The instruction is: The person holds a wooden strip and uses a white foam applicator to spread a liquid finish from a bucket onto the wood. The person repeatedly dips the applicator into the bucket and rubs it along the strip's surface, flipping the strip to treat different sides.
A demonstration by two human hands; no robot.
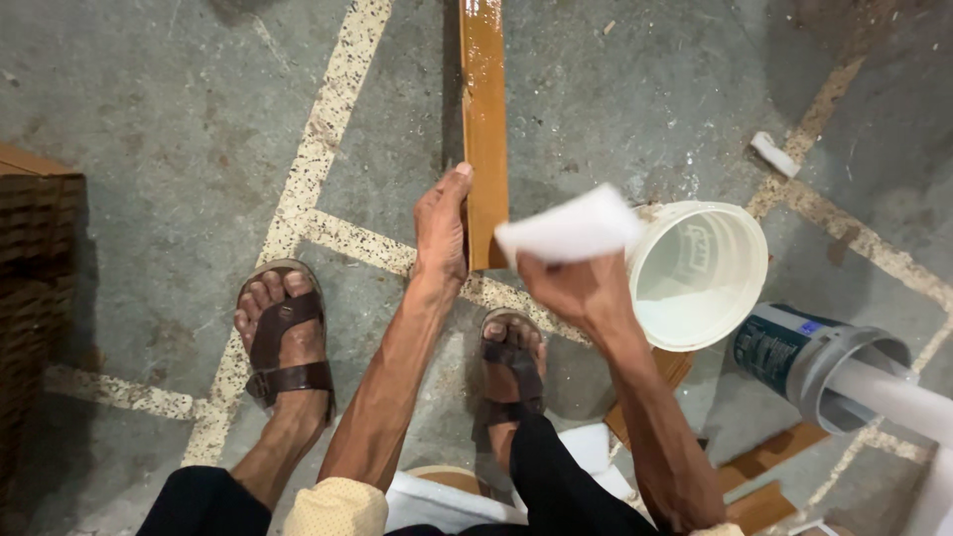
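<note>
Fingers of left hand [442,230] gripped near end of long shiny brown wooden strip [484,109] on floor. Right hand [571,288] pinched soft white cloth [571,228]. Strip looked stiff, light, wet and slippery; edges seemed safest hold.

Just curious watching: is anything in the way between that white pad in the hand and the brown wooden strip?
Nothing visible. The right hand holds the white pad beside the glossy wooden strip, which the left hand grips at its near end.

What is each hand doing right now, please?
Left hand: gripping the near end of the brown wooden strip.
Right hand: closed on a white block.
</note>
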